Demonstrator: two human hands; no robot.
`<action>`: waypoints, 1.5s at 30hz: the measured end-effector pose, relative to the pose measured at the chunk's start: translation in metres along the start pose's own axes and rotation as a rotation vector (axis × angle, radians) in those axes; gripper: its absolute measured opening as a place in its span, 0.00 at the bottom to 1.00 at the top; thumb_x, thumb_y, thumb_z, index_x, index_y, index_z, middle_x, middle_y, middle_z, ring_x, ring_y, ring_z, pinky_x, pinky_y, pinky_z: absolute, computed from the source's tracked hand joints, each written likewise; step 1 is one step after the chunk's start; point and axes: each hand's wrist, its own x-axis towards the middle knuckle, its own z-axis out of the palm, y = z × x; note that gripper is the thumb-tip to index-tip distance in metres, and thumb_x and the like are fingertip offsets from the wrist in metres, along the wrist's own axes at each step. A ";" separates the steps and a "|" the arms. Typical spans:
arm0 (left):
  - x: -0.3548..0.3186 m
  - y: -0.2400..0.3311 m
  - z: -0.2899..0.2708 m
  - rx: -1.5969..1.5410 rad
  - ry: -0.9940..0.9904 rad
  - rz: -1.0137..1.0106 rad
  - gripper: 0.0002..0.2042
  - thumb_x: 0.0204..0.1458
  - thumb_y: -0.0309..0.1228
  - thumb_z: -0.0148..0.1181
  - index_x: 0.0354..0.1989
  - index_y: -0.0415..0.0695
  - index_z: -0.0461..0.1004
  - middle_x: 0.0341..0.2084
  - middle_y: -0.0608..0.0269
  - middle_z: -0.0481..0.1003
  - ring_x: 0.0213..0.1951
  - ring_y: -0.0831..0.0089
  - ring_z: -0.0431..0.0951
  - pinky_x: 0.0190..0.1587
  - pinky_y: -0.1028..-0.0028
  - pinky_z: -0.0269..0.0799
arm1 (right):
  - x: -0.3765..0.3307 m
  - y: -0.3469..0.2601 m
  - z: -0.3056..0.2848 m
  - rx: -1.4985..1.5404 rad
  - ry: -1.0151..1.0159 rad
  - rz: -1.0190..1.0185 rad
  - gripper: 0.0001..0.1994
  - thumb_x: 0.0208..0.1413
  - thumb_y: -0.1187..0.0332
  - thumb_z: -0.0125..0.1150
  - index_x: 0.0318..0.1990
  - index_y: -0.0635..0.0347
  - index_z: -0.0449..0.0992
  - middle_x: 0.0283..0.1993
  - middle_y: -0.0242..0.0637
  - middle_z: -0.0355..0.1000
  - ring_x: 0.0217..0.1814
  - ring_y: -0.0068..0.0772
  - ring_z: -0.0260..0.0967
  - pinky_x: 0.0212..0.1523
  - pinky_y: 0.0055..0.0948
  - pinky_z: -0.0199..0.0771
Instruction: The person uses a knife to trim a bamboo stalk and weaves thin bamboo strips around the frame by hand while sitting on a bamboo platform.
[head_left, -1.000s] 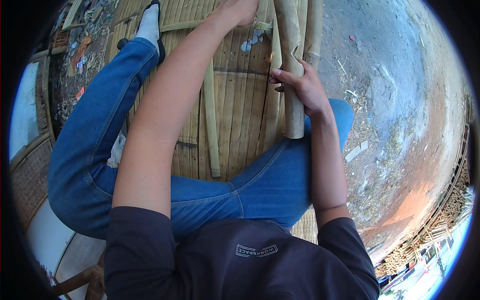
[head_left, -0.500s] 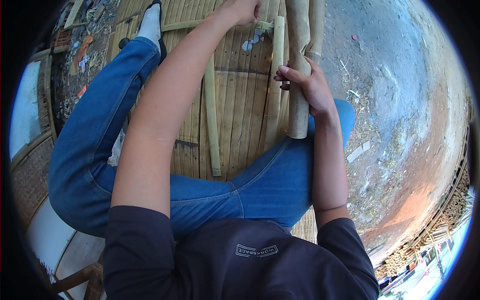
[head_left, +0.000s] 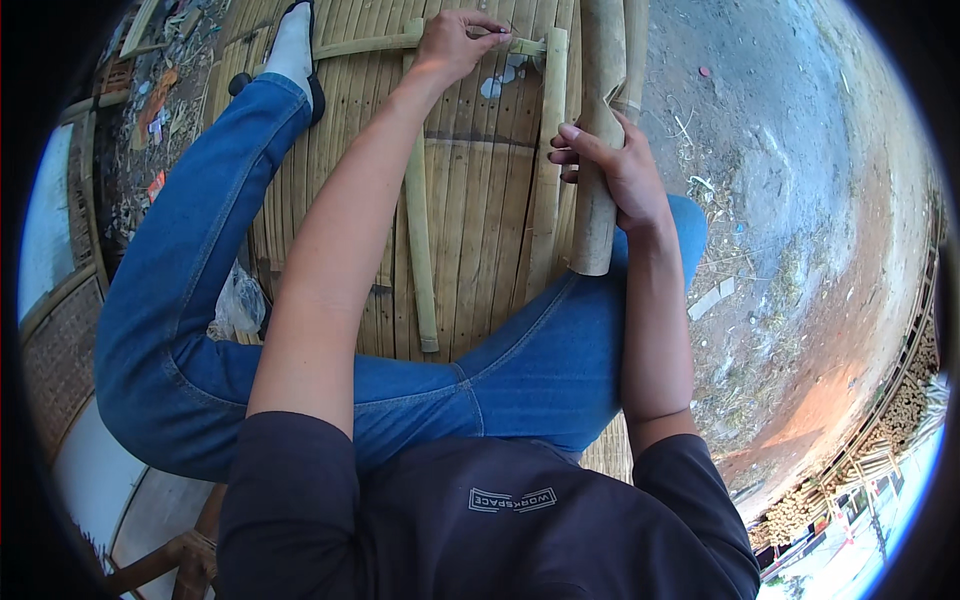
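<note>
My right hand [head_left: 625, 172] is wrapped round a thick bamboo pole [head_left: 597, 225], thumb on top and fingertips showing past its left side. The pole has a notch cut in its right edge above the hand, and its near end rests by my right thigh. Farther off, my left hand [head_left: 452, 45] is closed in a pinch beside the end of a crosswise bamboo strip [head_left: 365, 46]; whatever the fingertips hold is too small to make out. That strip meets two lengthwise bamboo strips, one at left [head_left: 420, 250] and one at right [head_left: 550, 150].
I sit on a slatted bamboo platform [head_left: 480, 210] with pale patches [head_left: 492, 88] near the strips' joint. Another bamboo pole [head_left: 634, 60] lies right of the held one. A plastic bag [head_left: 240, 303] sits by my left leg. Bare ground [head_left: 790, 200] stretches to the right.
My left hand has drawn back toward me and slightly left, so all of it is in view. The right hand and the pole have barely moved.
</note>
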 end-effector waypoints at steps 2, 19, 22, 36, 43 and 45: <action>-0.001 -0.005 0.003 0.009 0.058 0.062 0.13 0.51 0.40 0.74 0.42 0.49 0.87 0.39 0.64 0.85 0.42 0.69 0.84 0.48 0.68 0.78 | 0.000 0.000 0.002 -0.049 -0.006 0.008 0.18 0.58 0.65 0.72 0.49 0.65 0.73 0.37 0.37 0.79 0.35 0.28 0.79 0.35 0.31 0.81; -0.025 -0.005 0.041 -0.053 0.469 0.194 0.05 0.48 0.28 0.66 0.32 0.42 0.83 0.34 0.57 0.82 0.40 0.56 0.82 0.46 0.64 0.77 | 0.007 0.017 0.043 -1.242 0.236 -0.278 0.25 0.60 0.57 0.64 0.54 0.68 0.64 0.34 0.63 0.77 0.39 0.68 0.77 0.40 0.58 0.76; -0.023 0.005 0.037 -0.043 0.474 0.281 0.06 0.50 0.30 0.68 0.31 0.40 0.82 0.31 0.56 0.82 0.38 0.57 0.82 0.43 0.63 0.76 | 0.005 0.014 0.048 -1.130 0.323 -0.440 0.27 0.62 0.56 0.62 0.57 0.69 0.63 0.44 0.67 0.76 0.44 0.68 0.76 0.45 0.57 0.75; -0.032 0.020 0.031 -0.038 0.441 0.202 0.05 0.43 0.26 0.70 0.26 0.39 0.80 0.27 0.53 0.79 0.36 0.53 0.79 0.42 0.59 0.73 | 0.001 0.005 0.051 -1.347 0.330 -0.341 0.29 0.63 0.56 0.62 0.62 0.70 0.63 0.42 0.60 0.78 0.41 0.63 0.79 0.41 0.53 0.79; -0.030 0.027 0.026 -0.017 0.414 0.076 0.07 0.46 0.28 0.71 0.24 0.39 0.80 0.28 0.54 0.80 0.36 0.54 0.80 0.43 0.59 0.74 | 0.006 0.013 0.050 -1.444 0.350 -0.357 0.30 0.62 0.58 0.63 0.62 0.71 0.63 0.41 0.59 0.78 0.41 0.61 0.79 0.39 0.51 0.79; -0.030 0.031 0.025 0.108 0.367 0.085 0.07 0.46 0.28 0.71 0.25 0.38 0.80 0.28 0.54 0.80 0.36 0.55 0.80 0.44 0.59 0.74 | 0.001 0.009 0.049 -1.351 0.398 -0.443 0.29 0.62 0.58 0.63 0.62 0.70 0.63 0.41 0.59 0.78 0.40 0.62 0.79 0.38 0.51 0.79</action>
